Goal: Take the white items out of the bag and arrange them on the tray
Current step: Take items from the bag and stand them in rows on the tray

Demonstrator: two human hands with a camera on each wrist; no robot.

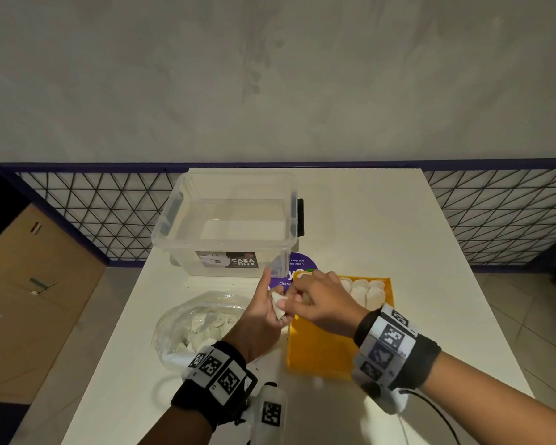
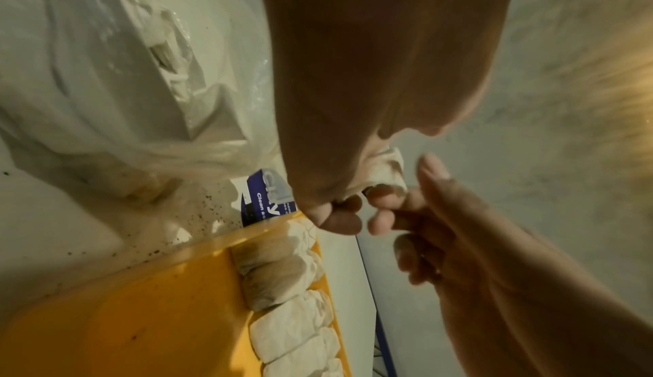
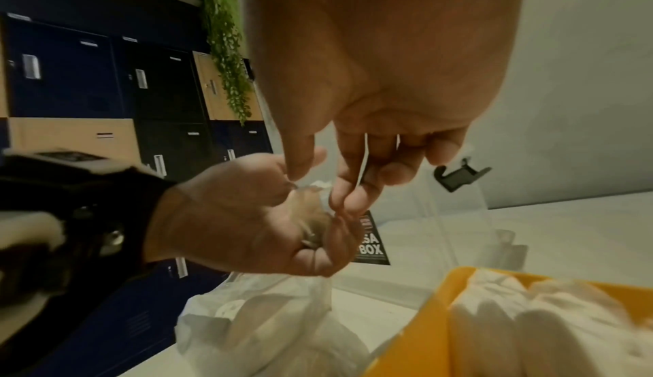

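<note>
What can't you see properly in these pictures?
- How many white items remain in the bag: head view, crinkled plastic blurs them.
- The near rows of the yellow tray: head view, the right hand covers them.
- The held white item: every view, fingers of the left hand and the right hand hide most of it.

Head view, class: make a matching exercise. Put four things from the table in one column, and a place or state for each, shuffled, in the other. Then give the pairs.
Things:
1. clear storage box
2. plastic bag
3. yellow tray
4. white item

Places or states:
A. pinched between both hands
B. at the far side, empty
C. on the right, white items lined along its far end
D. on the left, white items inside

Pairs: 1-B, 2-D, 3-C, 4-A
</note>
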